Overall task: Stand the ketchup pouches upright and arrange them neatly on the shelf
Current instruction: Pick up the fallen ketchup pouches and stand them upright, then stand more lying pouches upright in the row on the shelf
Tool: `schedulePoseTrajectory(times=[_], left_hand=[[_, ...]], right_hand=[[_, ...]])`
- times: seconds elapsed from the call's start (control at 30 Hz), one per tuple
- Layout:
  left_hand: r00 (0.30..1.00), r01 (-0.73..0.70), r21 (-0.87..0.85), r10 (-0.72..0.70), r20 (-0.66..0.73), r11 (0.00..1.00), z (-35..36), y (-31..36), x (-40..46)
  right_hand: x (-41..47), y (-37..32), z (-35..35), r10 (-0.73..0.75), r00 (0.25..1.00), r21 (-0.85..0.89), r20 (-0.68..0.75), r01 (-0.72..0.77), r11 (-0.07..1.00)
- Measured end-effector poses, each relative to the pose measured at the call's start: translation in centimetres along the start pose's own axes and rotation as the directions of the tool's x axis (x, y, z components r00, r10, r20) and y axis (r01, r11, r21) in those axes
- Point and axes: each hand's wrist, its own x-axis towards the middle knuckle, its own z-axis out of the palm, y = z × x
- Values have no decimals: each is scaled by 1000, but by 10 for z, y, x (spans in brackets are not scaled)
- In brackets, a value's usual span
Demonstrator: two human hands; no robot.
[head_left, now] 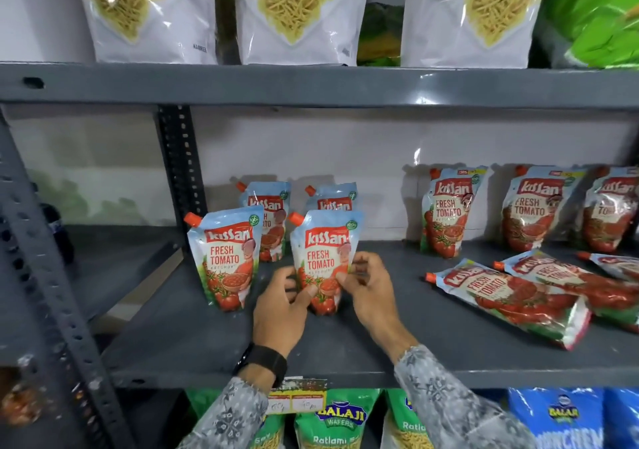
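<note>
A ketchup pouch [323, 248] with an orange spout stands upright on the grey shelf [173, 338]. My left hand [281, 310] and my right hand [368, 286] both pinch its lower sides. Another upright pouch [226, 258] stands just to its left, and two more [269, 218] [333, 198] stand behind them. At the right, three bigger pouches [449, 212] [532, 208] [610, 210] lean upright against the back wall. In front of those, one pouch [508, 298] lies flat, a second [570, 274] lies behind it and a third [619, 263] is cut off by the frame's edge.
The upper shelf [311, 84] overhangs close above, carrying white bags of yellow noodles [294, 13]. A perforated grey upright [179, 165] stands at the back left, another [41, 276] at the front left. Green and blue snack bags [332, 421] fill the shelf below.
</note>
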Motion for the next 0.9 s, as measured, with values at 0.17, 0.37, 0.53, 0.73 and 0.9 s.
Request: schedulePoseTrajectory(times=[0.17,0.37,0.53,0.73,0.9], left_hand=[[999,25,-69,-22,33,997,1,-6,1],[998,56,-65,-55,22,996,-2,-3,-8],[964,81,-37,-88,-252,996,2,17,-41],[1000,-24,-18,24,-9,1000,78,74,-67],[891,256,-40,-220,398,966,184,120,-73]], right_hand=[[-1,14,2,4,1000,-15,-10,-4,1000],[-9,17,-6,107,993,88,49,-111,990],[-26,7,-57,114,986,51,120,-121,991],[6,-40,-199,-199,978,-374,64,209,904],[61,-31,-300,117,992,-862,43,-22,507]])
